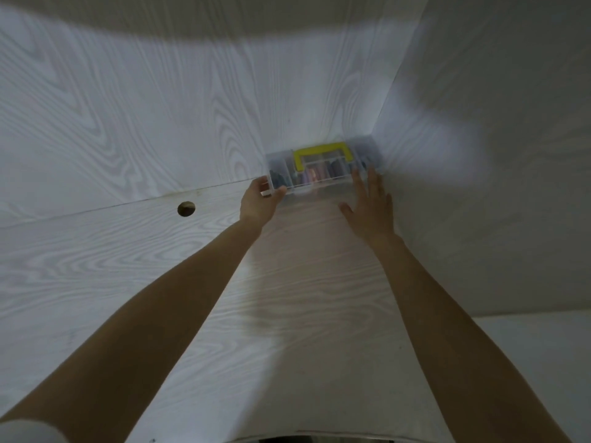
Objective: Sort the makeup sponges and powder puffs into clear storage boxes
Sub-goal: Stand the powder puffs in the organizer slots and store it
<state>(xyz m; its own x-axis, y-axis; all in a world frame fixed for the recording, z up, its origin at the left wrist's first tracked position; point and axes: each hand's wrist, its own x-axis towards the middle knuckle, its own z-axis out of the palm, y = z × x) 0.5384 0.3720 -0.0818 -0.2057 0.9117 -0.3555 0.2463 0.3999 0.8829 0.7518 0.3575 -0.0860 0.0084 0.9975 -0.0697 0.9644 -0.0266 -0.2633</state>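
While left hand (259, 199) grips clear box (323, 174), right hand (371, 206) flat.

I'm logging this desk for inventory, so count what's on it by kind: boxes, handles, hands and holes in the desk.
Clear storage box: 1
Yellow handle: 1
Hands: 2, left hand and right hand
Round hole in the desk: 1
Total: 5

Box contents (315, 177) blurred, indistinct

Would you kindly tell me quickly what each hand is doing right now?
Left hand: grips the near left corner of the clear plastic storage box with the yellow handle.
Right hand: open, fingers straight, at the box's right end; contact cannot be told.
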